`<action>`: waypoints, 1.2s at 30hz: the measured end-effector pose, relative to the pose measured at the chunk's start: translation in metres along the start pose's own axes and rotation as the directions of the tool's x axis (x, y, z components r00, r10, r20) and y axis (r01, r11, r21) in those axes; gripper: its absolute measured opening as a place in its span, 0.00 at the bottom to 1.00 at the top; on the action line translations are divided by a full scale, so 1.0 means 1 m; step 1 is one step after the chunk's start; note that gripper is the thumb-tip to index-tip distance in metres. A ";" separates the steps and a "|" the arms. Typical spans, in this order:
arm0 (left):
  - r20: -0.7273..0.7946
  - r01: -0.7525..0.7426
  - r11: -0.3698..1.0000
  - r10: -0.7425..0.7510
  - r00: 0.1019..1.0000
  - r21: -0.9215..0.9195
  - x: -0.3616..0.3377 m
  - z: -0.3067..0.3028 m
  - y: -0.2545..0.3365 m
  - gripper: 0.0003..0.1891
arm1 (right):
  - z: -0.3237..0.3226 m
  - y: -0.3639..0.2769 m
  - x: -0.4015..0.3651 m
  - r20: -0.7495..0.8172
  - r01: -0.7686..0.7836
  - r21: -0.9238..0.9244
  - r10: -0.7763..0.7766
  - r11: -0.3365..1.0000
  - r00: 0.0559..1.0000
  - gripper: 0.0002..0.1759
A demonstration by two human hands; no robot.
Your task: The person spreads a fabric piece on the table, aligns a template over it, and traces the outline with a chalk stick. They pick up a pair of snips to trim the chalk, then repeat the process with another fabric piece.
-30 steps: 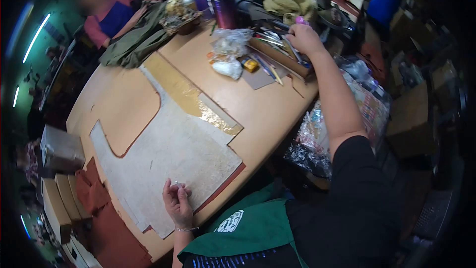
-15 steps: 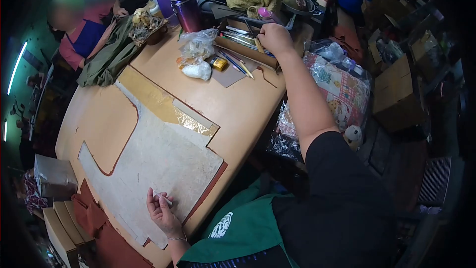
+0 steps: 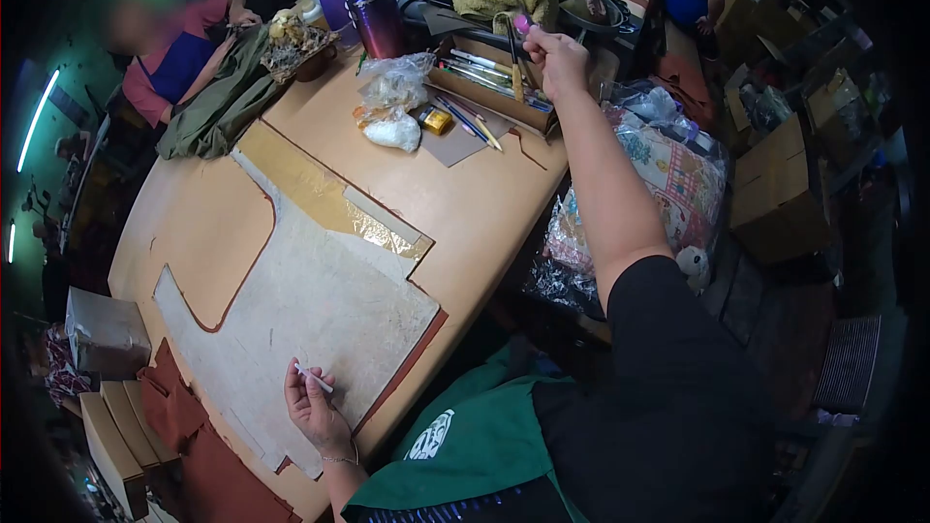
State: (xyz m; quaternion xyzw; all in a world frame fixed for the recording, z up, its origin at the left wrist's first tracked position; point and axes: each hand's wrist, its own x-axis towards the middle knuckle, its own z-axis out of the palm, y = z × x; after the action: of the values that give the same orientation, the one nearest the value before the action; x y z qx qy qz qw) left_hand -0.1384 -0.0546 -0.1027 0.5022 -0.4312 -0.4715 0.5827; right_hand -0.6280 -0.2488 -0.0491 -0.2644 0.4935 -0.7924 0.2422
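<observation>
White, slim, straight stick (image 3: 324,386) in the pinch of the left hand (image 3: 323,420), right hand (image 3: 560,64) with unclear grip

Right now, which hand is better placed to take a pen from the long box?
The right hand, I judge: it is near the box with the pens, though its grip is unclear. The left hand is farther away, over the pale sheet, and holds a white stick.
</observation>
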 end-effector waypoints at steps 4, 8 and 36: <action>0.025 0.020 0.999 -0.018 1.000 -0.049 0.002 -0.005 -0.002 0.17 | 0.001 -0.007 -0.026 0.100 -0.246 0.479 0.226 0.842 0.969 0.04; -0.003 0.035 0.995 -0.036 0.999 -0.090 0.003 -0.005 0.003 0.17 | 0.002 -0.003 -0.046 0.298 -0.373 0.645 0.231 0.667 0.926 0.07; 0.270 0.403 0.768 -0.305 0.913 -0.497 -0.001 0.037 0.035 0.23 | 0.073 -0.001 -0.316 0.886 -0.078 -0.433 0.439 0.898 0.151 0.15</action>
State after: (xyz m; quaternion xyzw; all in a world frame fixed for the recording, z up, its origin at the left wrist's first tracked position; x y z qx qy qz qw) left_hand -0.1703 -0.0582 -0.0634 0.3457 -0.2260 -0.7173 0.5611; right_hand -0.3452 -0.0920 -0.0777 -0.6439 0.3754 -0.3109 0.5898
